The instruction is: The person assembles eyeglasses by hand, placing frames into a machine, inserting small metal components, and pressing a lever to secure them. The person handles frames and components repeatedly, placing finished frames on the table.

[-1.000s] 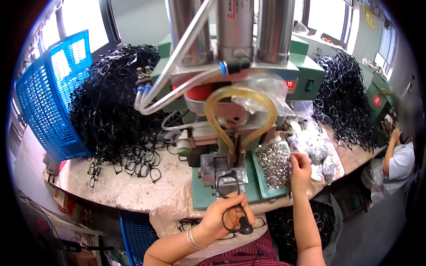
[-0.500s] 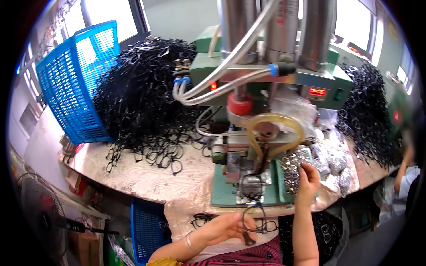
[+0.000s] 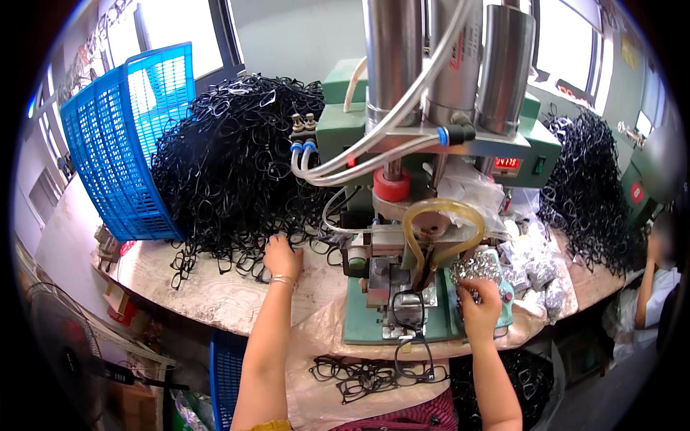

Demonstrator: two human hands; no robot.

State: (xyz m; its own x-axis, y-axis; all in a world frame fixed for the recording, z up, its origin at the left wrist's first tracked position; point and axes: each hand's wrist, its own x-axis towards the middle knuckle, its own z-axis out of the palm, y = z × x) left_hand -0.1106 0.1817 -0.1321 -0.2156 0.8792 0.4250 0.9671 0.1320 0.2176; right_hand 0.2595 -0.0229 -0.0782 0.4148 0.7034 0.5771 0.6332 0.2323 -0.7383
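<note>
My left hand [image 3: 282, 258] reaches to the near edge of a large pile of black eyeglass frames [image 3: 237, 158]. Its fingers curl down among the loose ones, and what they hold is hidden. Over a green tray of small shiny metal parts [image 3: 476, 267], my right hand [image 3: 480, 310] has thumb and fingers pinched together; anything between them is too small to make out. Between the hands stands a green press [image 3: 402, 237] with steel cylinders. A black eyeglass frame [image 3: 415, 359] hangs at the front of its metal fixture, one lens ring up on the fixture, the other below it.
Several black frames [image 3: 359, 377] lie on the cloth before me. A blue basket [image 3: 118, 151] tilts at the far left. Bags of metal parts [image 3: 535, 262] sit right of the press, near another frame pile [image 3: 586, 187]. A person [image 3: 658, 280] sits at far right.
My left hand has left the eyeglass frame at the press and moved up and left to the pile. The right hand stays at the parts tray, slightly lower. The view has shifted a little.
</note>
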